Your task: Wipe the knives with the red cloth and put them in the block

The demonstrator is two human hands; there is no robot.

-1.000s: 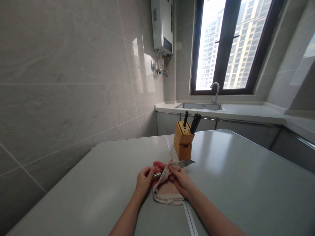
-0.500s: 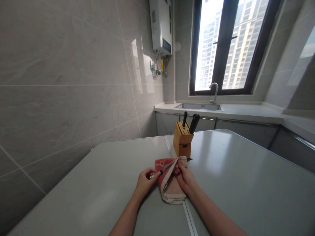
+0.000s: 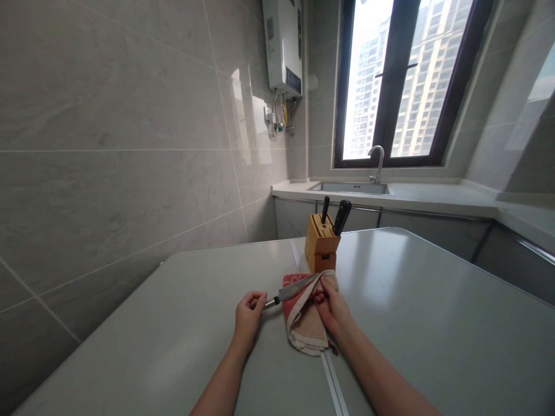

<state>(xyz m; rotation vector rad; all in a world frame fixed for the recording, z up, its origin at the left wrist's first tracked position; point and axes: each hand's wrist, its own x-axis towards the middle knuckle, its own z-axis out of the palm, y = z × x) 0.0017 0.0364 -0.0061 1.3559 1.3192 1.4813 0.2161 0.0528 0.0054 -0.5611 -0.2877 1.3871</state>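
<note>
My left hand (image 3: 250, 312) is closed around the handle of a kitchen knife (image 3: 291, 290), whose blade points right and slightly up. The tip end of the blade is hidden in the fold of a red and pale pink towel (image 3: 309, 332). Pinched at its upper edge, the towel hangs from my right hand (image 3: 332, 303), with the cloth folded over the blade. Just behind the towel stands a wooden knife block (image 3: 319, 245) with black-handled knives (image 3: 342, 217) in its slots.
The pale table (image 3: 173, 323) has a metal strip (image 3: 333, 378) down its middle. Beyond its far edge are a counter (image 3: 442, 190) with a sink (image 3: 351, 188) and a faucet (image 3: 380, 163). A tiled wall (image 3: 130, 115) rises on the left.
My left hand has drawn the knife leftward, so more blade shows left of the towel and its tip no longer sticks out. My right hand and the towel have shifted slightly right.
</note>
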